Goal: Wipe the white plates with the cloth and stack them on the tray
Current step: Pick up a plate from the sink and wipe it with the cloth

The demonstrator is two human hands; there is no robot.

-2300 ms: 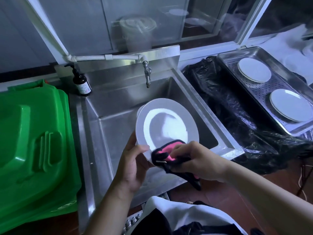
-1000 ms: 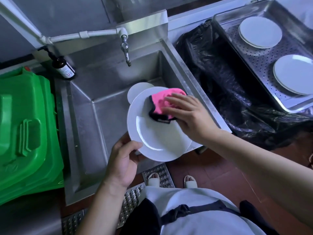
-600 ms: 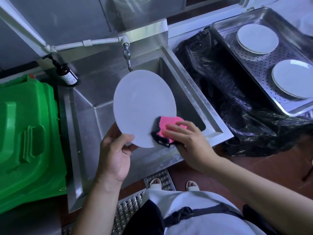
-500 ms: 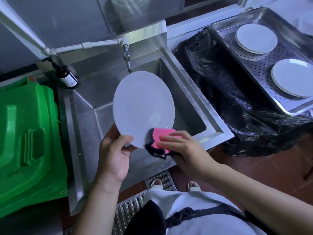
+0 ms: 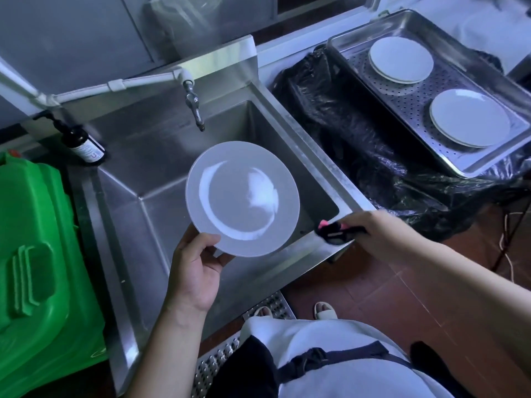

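Observation:
My left hand (image 5: 194, 271) grips a white plate (image 5: 242, 198) by its lower left rim and holds it tilted over the steel sink (image 5: 161, 173), its hollow face toward me. My right hand (image 5: 376, 234) is closed on the pink and black cloth (image 5: 333, 231), which is off the plate, to its right, at the sink's front right corner. On the perforated steel tray (image 5: 408, 96) at the upper right lie two stacks of white plates, a far one (image 5: 400, 59) and a near one (image 5: 469, 117).
A tap (image 5: 194, 106) hangs over the sink's back. A dark soap bottle (image 5: 83, 145) stands at the sink's back left corner. A green plastic bin (image 5: 37, 268) fills the left side. A black plastic bag (image 5: 359, 145) lies between sink and tray.
The cloth has left the plate; my right hand has pulled it away to the right. My left hand has turned the plate from its flat underside to its hollow face.

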